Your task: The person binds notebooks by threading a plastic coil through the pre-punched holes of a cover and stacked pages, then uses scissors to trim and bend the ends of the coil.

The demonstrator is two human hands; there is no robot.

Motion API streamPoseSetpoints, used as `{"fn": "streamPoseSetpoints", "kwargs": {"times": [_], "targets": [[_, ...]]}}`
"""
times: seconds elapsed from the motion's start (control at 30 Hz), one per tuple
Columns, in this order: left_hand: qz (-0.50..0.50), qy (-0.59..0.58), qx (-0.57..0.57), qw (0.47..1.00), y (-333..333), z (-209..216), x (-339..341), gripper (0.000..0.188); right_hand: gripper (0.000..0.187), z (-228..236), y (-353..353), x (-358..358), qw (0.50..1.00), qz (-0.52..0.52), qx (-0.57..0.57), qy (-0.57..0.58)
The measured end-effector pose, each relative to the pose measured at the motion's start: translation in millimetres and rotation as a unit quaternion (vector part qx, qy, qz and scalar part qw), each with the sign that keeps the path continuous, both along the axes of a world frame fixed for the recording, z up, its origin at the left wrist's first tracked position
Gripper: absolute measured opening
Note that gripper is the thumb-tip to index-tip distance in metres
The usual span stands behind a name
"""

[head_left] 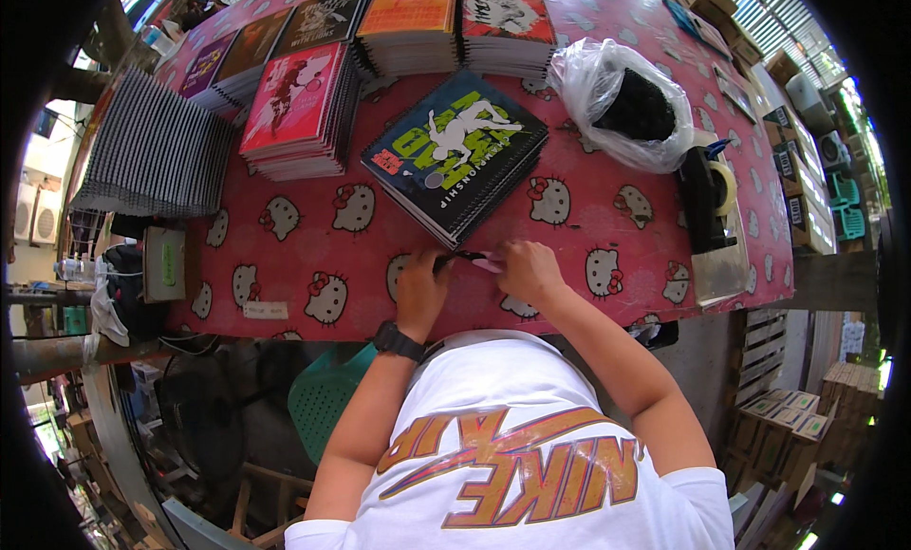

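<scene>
At the near side of the table, my left hand (420, 282), with a black watch on its wrist, has its fingers closed. Opposite it, the fingers of my right hand (529, 271) are bent and pinched together. A small dark, thin thing with a pale pinkish piece (488, 263) spans the gap between my fingertips; its kind is too small and blurred to tell. Just beyond my hands lies a stack of spiral-bound notebooks (455, 147), turned cornerwise, its dark cover showing a white badminton player and green lettering.
Further stacks of notebooks stand behind, one with a red cover (296, 90) and one orange (408, 9). Spiral-bound books (157, 147) are piled at the left. To the right sit a clear plastic bag (584, 85) with something black inside and a black tape dispenser (697, 199).
</scene>
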State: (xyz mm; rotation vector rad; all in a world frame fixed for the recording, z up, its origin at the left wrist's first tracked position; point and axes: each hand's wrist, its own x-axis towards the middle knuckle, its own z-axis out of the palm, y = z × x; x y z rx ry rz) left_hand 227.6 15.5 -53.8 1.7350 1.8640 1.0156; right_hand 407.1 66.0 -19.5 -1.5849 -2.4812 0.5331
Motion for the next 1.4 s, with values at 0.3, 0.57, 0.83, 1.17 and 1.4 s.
{"fn": "streamPoseSetpoints", "kwargs": {"times": [0.3, 0.57, 0.83, 1.17, 1.4], "targets": [[0.020, 0.013, -0.007, 1.000, -12.0, 2.0, 23.8, 0.019, 0.033, 11.9, 17.6, 42.6, 0.982, -0.014, -0.186, -0.022], [-0.347, 0.150, 0.047, 0.925, -27.3, 3.2, 84.8, 0.026, 0.043, 2.0, 19.3, 120.2, 0.999, -0.038, -0.004, 0.011], [-0.255, 0.037, 0.021, 0.966, 46.6, 33.8, 140.0, 0.026, 0.044, 6.6, -1.5, 205.4, 0.984, -0.083, -0.015, 0.156], [-0.167, -0.082, 0.133, 0.974, 293.0, 104.8, 257.6, 0.038, 0.041, 25.4, -23.8, 247.8, 0.968, -0.133, 0.019, 0.212], [-0.141, -0.149, 0.152, 0.967, 203.6, 167.2, 151.0, 0.029, 0.041, 11.4, -31.8, 276.8, 0.772, -0.270, -0.227, 0.529]]}}
